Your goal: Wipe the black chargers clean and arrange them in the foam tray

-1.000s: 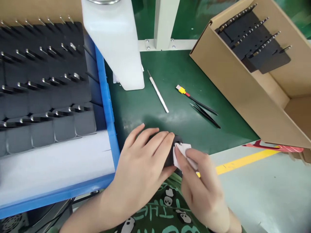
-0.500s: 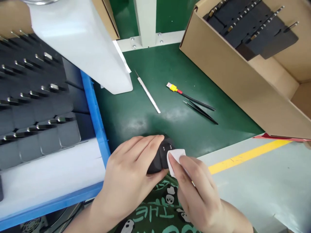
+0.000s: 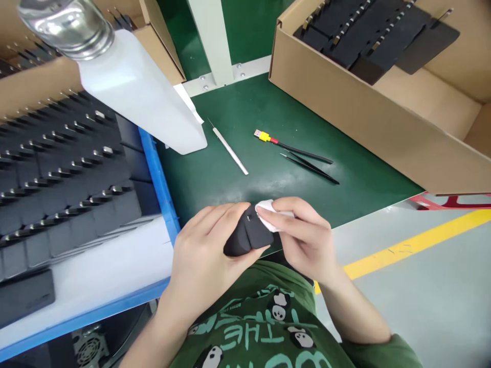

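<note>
Black charger point(image 3: 245, 237) sits clasped in the left hand point(image 3: 205, 255) just above the green surface point(image 3: 268, 112), while the right hand point(image 3: 303, 235) pinches a white wipe point(image 3: 266, 210) against its end; the wiping step appears underway. Next likely needs turning it. Blue tray point(image 3: 161, 184) and cardboard box point(image 3: 345, 107) hold rows of similar black chargers.

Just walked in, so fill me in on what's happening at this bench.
A person holds a small black plastic block in the left hand and presses a small white wipe against its end with the right hand, above the green bench mat. Similar black parts fill the blue tray on the left and the brown cardboard box on the right. Black tweezers lie on the mat.
</note>
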Demonstrator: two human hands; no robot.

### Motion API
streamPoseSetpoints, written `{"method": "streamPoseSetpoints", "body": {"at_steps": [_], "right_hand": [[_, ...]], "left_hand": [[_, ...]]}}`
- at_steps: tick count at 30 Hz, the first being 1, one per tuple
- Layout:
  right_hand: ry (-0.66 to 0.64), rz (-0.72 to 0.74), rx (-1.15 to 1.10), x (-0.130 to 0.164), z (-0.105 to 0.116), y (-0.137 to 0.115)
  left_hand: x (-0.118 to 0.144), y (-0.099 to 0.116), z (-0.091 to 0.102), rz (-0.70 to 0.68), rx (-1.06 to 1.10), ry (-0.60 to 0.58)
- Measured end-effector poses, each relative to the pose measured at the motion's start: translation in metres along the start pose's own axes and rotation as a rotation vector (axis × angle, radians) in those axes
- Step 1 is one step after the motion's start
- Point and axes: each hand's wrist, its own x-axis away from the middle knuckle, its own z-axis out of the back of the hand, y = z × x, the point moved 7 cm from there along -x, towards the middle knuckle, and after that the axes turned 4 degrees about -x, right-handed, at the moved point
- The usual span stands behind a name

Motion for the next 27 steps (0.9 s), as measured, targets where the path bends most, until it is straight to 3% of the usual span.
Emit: {"method": "streamPoseSetpoints", "body": {"at_steps": [6,9,12,13,16,18,22,27], "right_hand": [[-0.009,-0.006,-0.029,0.044,-0.012,-0.009],[-0.024,-0.043,-0.140,0.057,0.000,-0.012],[0.203,-0.096,-0.090,0.041,0.033,-0.008],[0.212,-0.109,-0.054,0.030,0.036,-0.006],[-0.037,-0.034,-0.031,-0.011,0.013,-0.003],[-0.137,0.052,-0.059,-0.027,-0.004,-0.001],[-0.120,0.097,-0.018,-0.023,-0.013,0.005],[-0.020,0.105,0.099,-0.002,0.008,0.005]], "left_hand": [[0.002,0.001,0.001,-0.005,0.009,0.015],[0.002,0.000,0.000,-0.009,-0.014,0.010],[0.001,0.001,0.000,-0.017,-0.029,-0.001],[0.001,0.001,0.000,-0.022,-0.030,-0.001],[-0.001,0.002,0.001,-0.024,-0.021,0.009],[-0.001,0.002,0.002,-0.011,-0.016,0.024],[0.001,0.003,0.000,0.002,0.026,0.001],[0.004,0.003,0.000,-0.005,0.049,0.027]]}}
